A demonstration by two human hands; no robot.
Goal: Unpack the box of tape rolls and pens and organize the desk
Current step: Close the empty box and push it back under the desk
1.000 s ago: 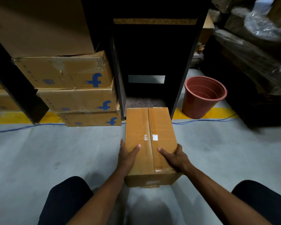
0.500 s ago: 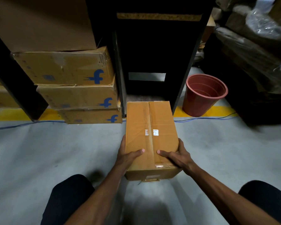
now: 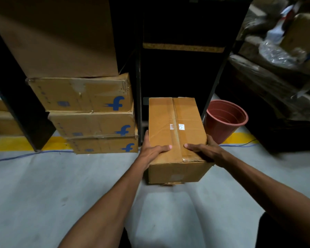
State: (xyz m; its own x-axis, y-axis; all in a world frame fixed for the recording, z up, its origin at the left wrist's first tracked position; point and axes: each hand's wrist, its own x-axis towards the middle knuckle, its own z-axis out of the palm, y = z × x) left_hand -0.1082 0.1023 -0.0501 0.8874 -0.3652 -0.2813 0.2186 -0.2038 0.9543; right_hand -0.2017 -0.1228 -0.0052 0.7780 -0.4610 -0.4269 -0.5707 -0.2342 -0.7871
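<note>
1. At the near end of the sealed cardboard box (image 3: 175, 133), both hands are on it: the left hand (image 3: 151, 152) wraps the left edge with its thumb laid across the top, fingers out of sight down the side.
2. Over on the other side, the right hand (image 3: 205, 151) clamps the right edge the same way, thumb on top and pointing in toward the tape seam (image 3: 175, 129). The two thumbs are close, not touching.
3. The box sits between the hands with its flaps shut and taped down the middle, and a small white label (image 3: 177, 126) lies across the seam. Whether its base rests on the grey floor (image 3: 43, 185) or is just off it, I cannot tell.
4. Its far end points into the dark opening of a black shelf unit (image 3: 183, 68).
5. Just left of the box stands a stack of three cartons with blue logos (image 3: 97, 115), with a bigger plain carton (image 3: 57, 38) on top of them.
6. To the right, a terracotta-coloured bucket (image 3: 224, 119) stands near the box, apart from it, on a yellow floor stripe (image 3: 240, 137).
7. A blue cable (image 3: 16, 156) runs along the floor, and plastic-wrapped bundles (image 3: 279, 51) pile up at far right.
</note>
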